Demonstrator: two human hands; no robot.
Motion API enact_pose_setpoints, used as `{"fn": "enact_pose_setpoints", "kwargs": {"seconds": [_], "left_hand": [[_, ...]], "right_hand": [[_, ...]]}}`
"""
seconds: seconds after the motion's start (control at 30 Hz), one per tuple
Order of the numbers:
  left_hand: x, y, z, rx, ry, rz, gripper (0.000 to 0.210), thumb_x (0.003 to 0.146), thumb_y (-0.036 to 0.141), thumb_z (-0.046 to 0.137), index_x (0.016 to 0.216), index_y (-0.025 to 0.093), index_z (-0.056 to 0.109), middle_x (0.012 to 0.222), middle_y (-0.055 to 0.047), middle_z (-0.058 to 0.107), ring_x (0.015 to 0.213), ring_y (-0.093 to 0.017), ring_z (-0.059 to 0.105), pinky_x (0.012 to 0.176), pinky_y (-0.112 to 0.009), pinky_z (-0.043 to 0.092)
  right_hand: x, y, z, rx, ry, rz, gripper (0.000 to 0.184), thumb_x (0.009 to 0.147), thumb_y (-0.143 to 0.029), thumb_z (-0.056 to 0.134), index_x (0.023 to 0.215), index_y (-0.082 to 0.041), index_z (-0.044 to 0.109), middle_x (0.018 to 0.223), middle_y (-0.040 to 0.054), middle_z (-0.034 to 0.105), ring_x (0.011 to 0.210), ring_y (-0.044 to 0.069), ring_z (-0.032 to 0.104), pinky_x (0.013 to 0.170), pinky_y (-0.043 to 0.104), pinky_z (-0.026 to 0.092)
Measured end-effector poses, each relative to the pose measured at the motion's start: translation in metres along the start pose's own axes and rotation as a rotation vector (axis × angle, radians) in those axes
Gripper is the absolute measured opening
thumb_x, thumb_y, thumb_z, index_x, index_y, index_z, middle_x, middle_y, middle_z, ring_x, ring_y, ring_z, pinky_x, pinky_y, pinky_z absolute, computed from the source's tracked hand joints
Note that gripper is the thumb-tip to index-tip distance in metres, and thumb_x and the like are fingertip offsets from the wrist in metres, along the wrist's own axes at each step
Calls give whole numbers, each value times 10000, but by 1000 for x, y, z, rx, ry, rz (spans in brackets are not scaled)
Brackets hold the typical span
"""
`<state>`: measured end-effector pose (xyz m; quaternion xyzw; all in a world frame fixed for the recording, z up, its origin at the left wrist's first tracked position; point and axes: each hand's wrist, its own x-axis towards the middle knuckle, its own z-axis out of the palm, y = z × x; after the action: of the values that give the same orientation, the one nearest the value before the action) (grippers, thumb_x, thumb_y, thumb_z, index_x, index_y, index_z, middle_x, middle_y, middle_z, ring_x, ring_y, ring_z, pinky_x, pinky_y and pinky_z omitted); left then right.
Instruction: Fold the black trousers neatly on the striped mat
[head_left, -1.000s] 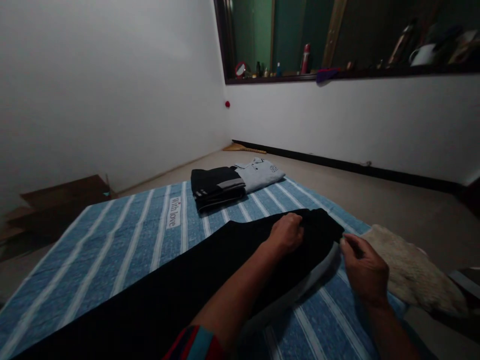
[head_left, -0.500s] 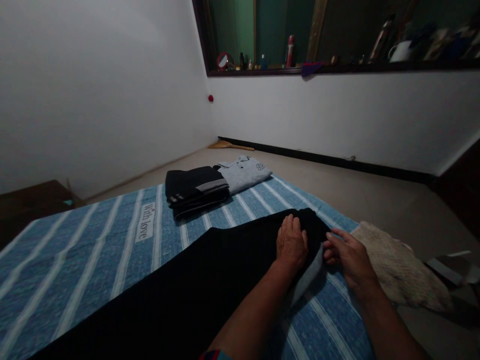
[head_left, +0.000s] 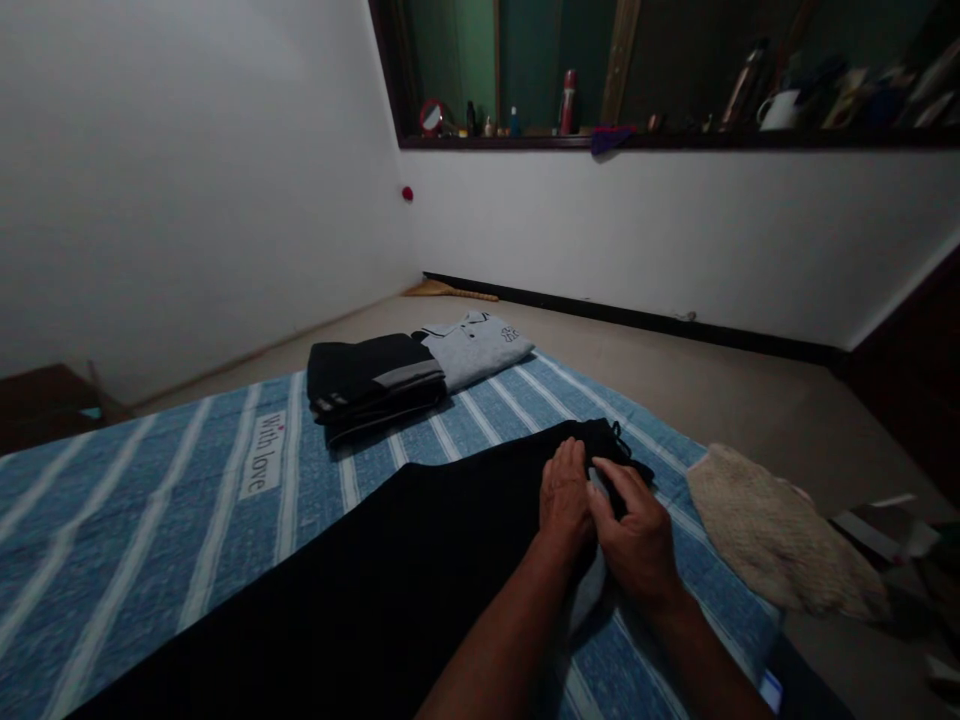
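Note:
Black trousers (head_left: 360, 560) lie spread across the striped blue bed cover, with a drawstring loop at their far end. My left hand (head_left: 564, 495) rests flat on the black cloth near that end, fingers stretched out and close together. Right beside it, my right hand (head_left: 637, 525) has its fingers bent round the trousers' edge, and the thumb is close to my left hand. A strip of grey cloth (head_left: 589, 590) shows below my right hand, along the trousers' side. The fingertips of my right hand are partly hidden.
Folded black clothing (head_left: 375, 385) and a folded grey polo shirt (head_left: 476, 345) lie at the bed's far edge. A beige knitted cloth (head_left: 780, 535) is at the right edge. A broom (head_left: 450, 289) lies on the floor by the wall. Bottles and a flask (head_left: 568, 100) line the windowsill.
My right hand has moved left with the trousers' edge, close against my left hand. The drawstring loop has come into sight. The view has shifted slightly right.

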<state>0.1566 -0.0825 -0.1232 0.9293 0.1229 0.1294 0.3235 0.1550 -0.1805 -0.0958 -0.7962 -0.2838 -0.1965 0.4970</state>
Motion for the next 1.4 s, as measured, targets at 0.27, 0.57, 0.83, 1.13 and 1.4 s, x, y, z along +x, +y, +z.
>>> {"fn": "enact_pose_setpoints", "kwargs": {"seconds": [0.27,0.57,0.83,1.13,1.4], "left_hand": [[4,1,-18,-501,231,-64,341,918,300,286,991,190,600,978,-66,673,930,-184,623,872,-323,462],[0,5,-25,-594,180,-41,349,749,423,589,993,176,623,970,-58,665,911,-207,598,839,-325,442],[10,-8,-27,-768,345,-183,236,736,371,530,592,185,515,573,46,457,591,-115,444,604,-233,384],[11,-5,-38,-985,361,-182,248,734,370,549,594,175,484,555,65,381,537,-80,337,521,-203,336],[6,0,-36,-933,276,-58,298,774,414,548,631,157,600,605,26,522,601,-115,477,584,-226,391]], "right_hand": [[-8,3,6,170,0,108,305,872,-343,474,1096,-198,620,1108,90,648,1043,237,594,930,413,466],[-3,11,0,400,-27,330,322,855,-409,486,1030,-180,630,1065,93,664,1011,233,608,882,387,490],[13,31,-15,304,10,400,305,772,-433,586,922,-179,665,884,74,697,861,229,650,831,398,501],[35,15,7,493,-145,799,318,683,-426,627,856,-159,634,665,17,632,558,153,589,430,230,451],[57,25,25,935,-288,861,493,779,-642,490,812,-173,641,659,56,660,669,215,644,551,305,515]]}}
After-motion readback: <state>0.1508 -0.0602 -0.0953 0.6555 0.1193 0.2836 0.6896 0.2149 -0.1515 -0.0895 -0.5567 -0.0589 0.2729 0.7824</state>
